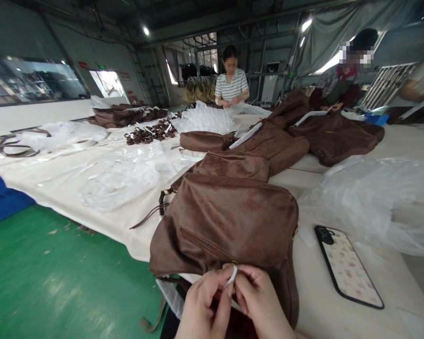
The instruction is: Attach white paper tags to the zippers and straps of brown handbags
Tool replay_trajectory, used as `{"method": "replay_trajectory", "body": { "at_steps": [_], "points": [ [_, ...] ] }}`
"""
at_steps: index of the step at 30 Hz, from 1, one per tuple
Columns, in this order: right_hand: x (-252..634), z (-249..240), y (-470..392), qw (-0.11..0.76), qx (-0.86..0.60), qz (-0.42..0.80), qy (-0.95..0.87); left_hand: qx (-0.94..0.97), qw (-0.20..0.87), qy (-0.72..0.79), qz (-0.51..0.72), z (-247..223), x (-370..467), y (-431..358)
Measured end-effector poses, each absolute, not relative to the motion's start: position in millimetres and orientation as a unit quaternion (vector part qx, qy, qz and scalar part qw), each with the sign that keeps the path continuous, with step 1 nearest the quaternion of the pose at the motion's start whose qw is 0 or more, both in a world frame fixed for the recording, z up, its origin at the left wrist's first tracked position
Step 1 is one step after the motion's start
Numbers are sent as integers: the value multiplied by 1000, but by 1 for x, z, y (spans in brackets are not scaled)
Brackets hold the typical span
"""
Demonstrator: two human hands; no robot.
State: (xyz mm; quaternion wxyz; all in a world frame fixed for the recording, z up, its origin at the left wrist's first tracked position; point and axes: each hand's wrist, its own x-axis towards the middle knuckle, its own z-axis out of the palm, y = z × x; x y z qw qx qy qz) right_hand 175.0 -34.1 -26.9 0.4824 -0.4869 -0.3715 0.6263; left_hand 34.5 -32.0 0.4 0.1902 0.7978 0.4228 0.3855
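Observation:
A brown suede-like bag (pixel 226 212) lies before me at the table edge, with a slanted zipper (pixel 207 242) across its front. At the lower end of that zipper is a small metal pull (pixel 235 262). My left hand (pixel 207 299) and my right hand (pixel 256 294) are closed together just below it, pinching a narrow white wrapping strip (pixel 232 277) between the fingertips. Whether the pull's tab is inside the strip is hidden. A brown cord (pixel 150 216) hangs from the bag's left side, and a white-wrapped strap (pixel 170 296) droops below.
More brown bags (pixel 268 141) stretch away behind mine. A phone (pixel 349 266) lies at right beside clear plastic bags (pixel 381 202). Further plastic (pixel 127 174) and a pile of brown straps (pixel 151 132) are left. Co-workers (pixel 232 84) stand across the white-covered table (pixel 116 230).

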Motion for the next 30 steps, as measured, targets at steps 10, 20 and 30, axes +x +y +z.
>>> {"method": "replay_trajectory", "body": {
  "at_steps": [10, 20, 30],
  "points": [
    [182, -29, -43, 471, -534, 491, -502, 906, -11, 345, 243, 49, 42, 13],
    [200, -49, -37, 369, -661, 10, -654, 952, -166, 252, -49, 56, 87, 46],
    [206, -31, -12, 352, -683, 179, -615, 974, -90, 207, 34, 50, 72, 62]
  ]
}}
